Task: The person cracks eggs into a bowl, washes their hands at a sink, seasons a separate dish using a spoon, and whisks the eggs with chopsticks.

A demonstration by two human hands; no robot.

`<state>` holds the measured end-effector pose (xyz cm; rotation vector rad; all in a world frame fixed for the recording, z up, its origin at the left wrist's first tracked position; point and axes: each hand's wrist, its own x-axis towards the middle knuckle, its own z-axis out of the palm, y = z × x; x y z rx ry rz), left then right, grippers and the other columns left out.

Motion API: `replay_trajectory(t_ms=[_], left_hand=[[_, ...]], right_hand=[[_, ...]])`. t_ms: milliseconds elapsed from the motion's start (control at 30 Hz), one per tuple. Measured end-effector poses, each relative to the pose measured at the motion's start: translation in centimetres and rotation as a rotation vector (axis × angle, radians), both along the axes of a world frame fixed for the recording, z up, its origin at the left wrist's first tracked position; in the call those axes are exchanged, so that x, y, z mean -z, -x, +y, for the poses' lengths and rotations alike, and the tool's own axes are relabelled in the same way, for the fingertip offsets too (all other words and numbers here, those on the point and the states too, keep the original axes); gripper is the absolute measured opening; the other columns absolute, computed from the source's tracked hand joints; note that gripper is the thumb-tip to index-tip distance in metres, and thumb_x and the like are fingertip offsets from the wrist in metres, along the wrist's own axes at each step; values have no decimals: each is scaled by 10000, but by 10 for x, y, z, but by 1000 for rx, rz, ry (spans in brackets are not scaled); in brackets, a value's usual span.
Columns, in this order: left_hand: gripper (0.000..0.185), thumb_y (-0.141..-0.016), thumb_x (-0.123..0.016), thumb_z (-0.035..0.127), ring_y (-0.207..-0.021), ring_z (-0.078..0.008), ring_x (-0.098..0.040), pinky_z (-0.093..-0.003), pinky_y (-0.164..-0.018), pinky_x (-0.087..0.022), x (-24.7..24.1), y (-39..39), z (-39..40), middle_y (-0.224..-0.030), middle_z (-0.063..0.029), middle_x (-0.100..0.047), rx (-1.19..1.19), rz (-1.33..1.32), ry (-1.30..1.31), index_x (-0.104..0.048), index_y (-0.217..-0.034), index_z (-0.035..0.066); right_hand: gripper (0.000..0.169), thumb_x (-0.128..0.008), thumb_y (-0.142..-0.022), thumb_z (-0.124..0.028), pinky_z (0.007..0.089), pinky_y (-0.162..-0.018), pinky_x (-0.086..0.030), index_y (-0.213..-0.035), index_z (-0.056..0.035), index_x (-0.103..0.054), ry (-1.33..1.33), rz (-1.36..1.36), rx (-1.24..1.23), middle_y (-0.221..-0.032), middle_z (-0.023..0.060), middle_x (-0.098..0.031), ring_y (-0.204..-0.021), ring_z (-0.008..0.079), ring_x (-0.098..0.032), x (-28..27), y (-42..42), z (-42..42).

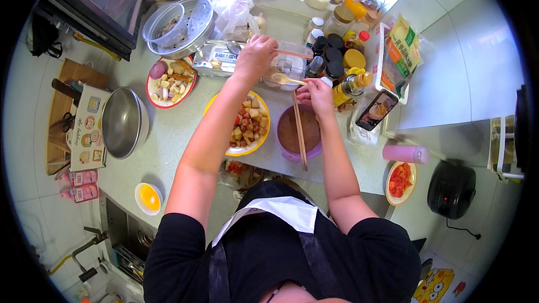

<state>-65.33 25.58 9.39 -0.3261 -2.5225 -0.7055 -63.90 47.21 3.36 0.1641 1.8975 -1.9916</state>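
Observation:
My left hand (pixel 257 57) is at the raised clear lid (pixel 293 48) of a divided seasoning box (pixel 290 70), its fingers at the lid's left end. In my right hand (pixel 315 94) is a light-coloured spoon (pixel 288 79), its bowl over the compartment of brownish powder. Wooden chopsticks (pixel 300 134) rest across a purple bowl (pixel 286 150) of brown liquid, just below my right hand. Under my left forearm stands a yellow-rimmed plate (pixel 264 138) with diced potato and reddish meat pieces.
Bottles and jars (pixel 334 57) crowd the back right, beside a propped phone (pixel 377 109). On the left are a plate of garlic and shallot (pixel 172 84), a steel bowl (pixel 122 122) and a small bowl of egg yolk (pixel 148 199). A plate of chopped tomato (pixel 400 180) lies at right.

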Motion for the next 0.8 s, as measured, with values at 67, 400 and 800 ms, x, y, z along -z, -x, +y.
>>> replay_trajectory(t_ms=[67, 400, 800], left_hand=[[148, -773, -675, 150, -915, -285, -553, -386, -796, -465, 3, -4, 2, -891, -75, -599, -21, 8, 13, -592, -873, 80], [165, -750, -687, 154, -965, -260, -561, -396, -858, -418, 33, -33, 7, -924, -50, -610, -72, 35, 159, -613, -890, 106], [139, -811, -630, 7, -812, -237, -609, -321, -739, -480, 10, -252, -70, -869, -98, -635, -330, 145, -331, -619, -946, 39]], right_hand=[[222, -422, -980, -158, 230, -499, -509, -1063, -5, -561, 20, 4, -3, -813, 112, -652, -590, 147, -643, -10, -10, 11], [219, -443, -980, -166, 215, -543, -511, -1078, -12, -564, -14, 55, 48, -826, 105, -659, -619, 131, -646, -64, -81, 58], [210, -448, -977, -152, 215, -542, -521, -1068, -13, -577, 18, 88, -121, -825, 103, -661, -611, 127, -647, -87, -153, -19]])
